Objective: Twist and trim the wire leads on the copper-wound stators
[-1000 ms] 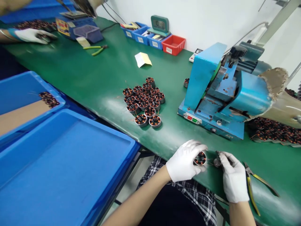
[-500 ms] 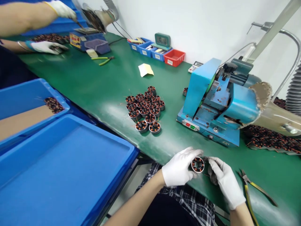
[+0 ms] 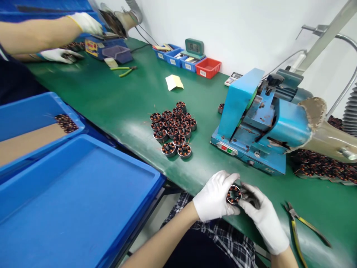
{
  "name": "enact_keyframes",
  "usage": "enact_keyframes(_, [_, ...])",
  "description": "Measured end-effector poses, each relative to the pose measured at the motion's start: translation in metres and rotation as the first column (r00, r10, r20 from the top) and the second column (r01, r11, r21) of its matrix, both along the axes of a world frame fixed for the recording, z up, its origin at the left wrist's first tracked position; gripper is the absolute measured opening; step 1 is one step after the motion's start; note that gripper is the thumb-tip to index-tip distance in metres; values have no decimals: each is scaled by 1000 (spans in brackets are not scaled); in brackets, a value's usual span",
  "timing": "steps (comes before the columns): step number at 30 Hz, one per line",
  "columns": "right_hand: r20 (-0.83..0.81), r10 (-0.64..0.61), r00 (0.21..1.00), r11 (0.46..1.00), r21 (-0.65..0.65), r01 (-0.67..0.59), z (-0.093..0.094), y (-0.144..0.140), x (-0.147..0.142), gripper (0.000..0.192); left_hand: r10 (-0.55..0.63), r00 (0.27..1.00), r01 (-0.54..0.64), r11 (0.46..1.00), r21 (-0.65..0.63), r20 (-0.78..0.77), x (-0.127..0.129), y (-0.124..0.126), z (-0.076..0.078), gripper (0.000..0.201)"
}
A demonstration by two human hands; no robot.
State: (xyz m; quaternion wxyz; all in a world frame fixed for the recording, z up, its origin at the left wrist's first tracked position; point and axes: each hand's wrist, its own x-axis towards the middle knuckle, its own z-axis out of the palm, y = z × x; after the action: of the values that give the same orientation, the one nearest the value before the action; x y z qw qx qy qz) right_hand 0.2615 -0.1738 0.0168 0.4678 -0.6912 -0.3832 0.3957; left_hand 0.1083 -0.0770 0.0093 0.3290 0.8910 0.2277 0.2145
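A motor stator, a metal ring with dark teeth and copper windings, is held above the bench's front edge with its open end facing me. My left hand, in a white glove, wraps its fingers round the stator's left side. My right hand, in a glove with dark-stained fingertips, has its thumb and fingers closed at the stator's right side. Thin wire ends there are too small to follow. Right of my right hand lie cutting pliers with yellow handles, their jaws apart.
Several stators stand grouped mid-bench. A blue belt machine stands right, with more stators beside it. Blue trays are at left. A red bin stands along the wall. A co-worker's gloved hands work at upper left.
My right hand has moved left, and its thumb and fingers have closed in on the stator. My left hand keeps its hold. The co-worker's upper hand has shifted right.
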Motion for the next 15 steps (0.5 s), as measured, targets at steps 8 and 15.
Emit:
enact_keyframes(8, [-54,-48,997,999,-15,47,11,38,-13,20,-43,999,42,998,-51,-17,3,3,6,77])
enact_keyframes(15, [-457,-321,830,906,107,410,19,27,17,23,-86,996,86,990,-109,4,1,5,7,58])
